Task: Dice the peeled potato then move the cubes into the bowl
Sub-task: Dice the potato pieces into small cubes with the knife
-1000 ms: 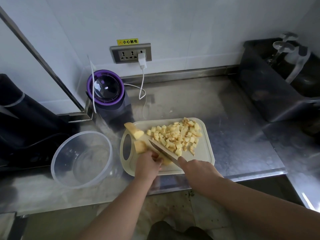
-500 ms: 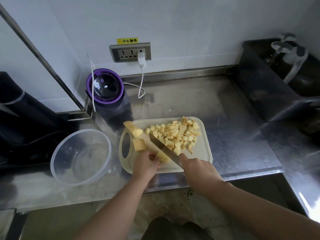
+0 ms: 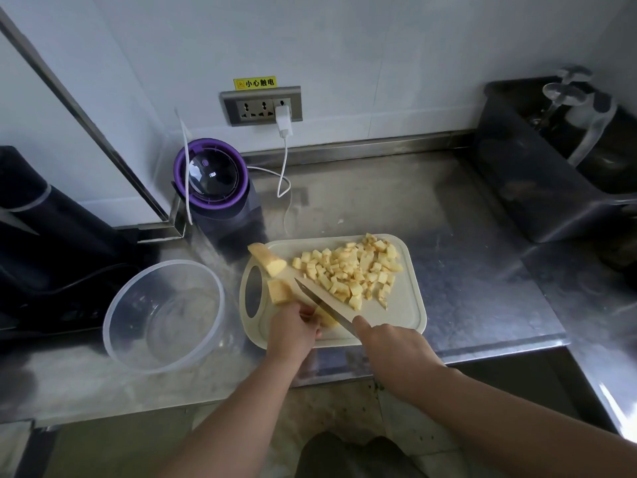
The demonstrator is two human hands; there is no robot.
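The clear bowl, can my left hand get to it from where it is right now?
Probably yes. The clear bowl sits just left of the cutting board, with nothing between it and the left hand. That hand holds a potato piece beside the knife, so it must let go first.

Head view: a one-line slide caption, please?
Left hand steadies potato, right hand slices with knife; cubes on board, bowl empty.

We see a white wall [image 3: 344, 46] rising behind the stainless steel desk [image 3: 465, 236]. On it, well beyond the left hand [image 3: 293, 327], are a grey socket panel [image 3: 262, 105] and a yellow warning label [image 3: 255, 83]. A dark grey tub [image 3: 524, 188] stands far to that hand's right. Nearer than the hand, below the desk's edge, lies speckled floor [image 3: 337, 408].
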